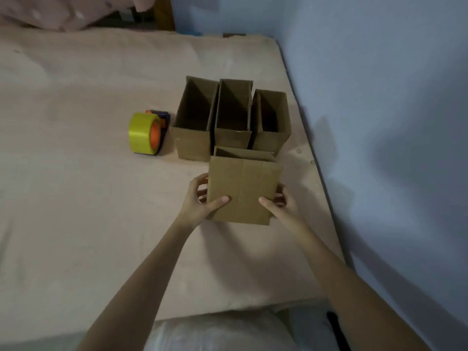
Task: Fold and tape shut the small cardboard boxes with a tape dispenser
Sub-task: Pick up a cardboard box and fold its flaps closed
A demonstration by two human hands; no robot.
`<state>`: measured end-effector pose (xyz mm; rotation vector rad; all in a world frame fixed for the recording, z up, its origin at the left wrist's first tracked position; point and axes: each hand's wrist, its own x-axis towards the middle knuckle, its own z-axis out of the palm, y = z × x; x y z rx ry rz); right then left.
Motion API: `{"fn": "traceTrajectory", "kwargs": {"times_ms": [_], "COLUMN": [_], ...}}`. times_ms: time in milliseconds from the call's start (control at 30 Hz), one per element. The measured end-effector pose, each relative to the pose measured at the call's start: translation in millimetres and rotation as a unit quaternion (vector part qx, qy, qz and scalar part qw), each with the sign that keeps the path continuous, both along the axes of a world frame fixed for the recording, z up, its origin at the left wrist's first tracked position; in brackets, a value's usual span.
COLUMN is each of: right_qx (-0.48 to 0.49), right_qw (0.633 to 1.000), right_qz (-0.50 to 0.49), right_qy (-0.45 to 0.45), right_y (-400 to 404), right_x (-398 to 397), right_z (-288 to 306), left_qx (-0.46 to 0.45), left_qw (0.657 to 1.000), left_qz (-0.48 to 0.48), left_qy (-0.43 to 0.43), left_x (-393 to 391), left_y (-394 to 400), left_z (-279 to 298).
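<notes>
left hand (200, 198) and right hand (278, 201) grip box (243, 191) by side edges; tape dispenser (148, 134) beyond left hand. best: square flaps flush before taping.

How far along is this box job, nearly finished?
Not nearly. Three open boxes already stand in a row, their tops unfolded and untaped. The left hand and right hand grip a fourth box. The tape dispenser lies untouched beside the row.
</notes>
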<state>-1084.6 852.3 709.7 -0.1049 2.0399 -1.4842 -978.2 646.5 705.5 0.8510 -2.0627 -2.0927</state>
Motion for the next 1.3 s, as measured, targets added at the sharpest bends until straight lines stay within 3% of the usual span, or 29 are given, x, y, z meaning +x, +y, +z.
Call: {"fn": "traceTrajectory", "kwargs": {"times_ms": [300, 567, 967, 1300], "right_qx": [-0.114, -0.156, -0.234, -0.198], "right_qw": [0.991, 0.983, 0.936, 0.941], "right_qz": [0.059, 0.059, 0.049, 0.021], "right_qy": [-0.042, 0.076, 0.259, 0.275], "right_y": [3, 1, 12, 24], "right_x": [-14, -18, 6, 28], "right_z": [-11, -25, -60, -58], "left_qx": [-0.004, -0.054, -0.115, -0.13], "left_qw": [0.999, 0.996, 0.979, 0.966], "left_qz": [0.052, 0.052, 0.046, 0.097], "left_qy": [-0.008, 0.039, 0.164, 0.201], "left_x": [10, 13, 28, 44], "left_y": [24, 28, 36, 61], "left_z": [0, -26, -57, -63]}}
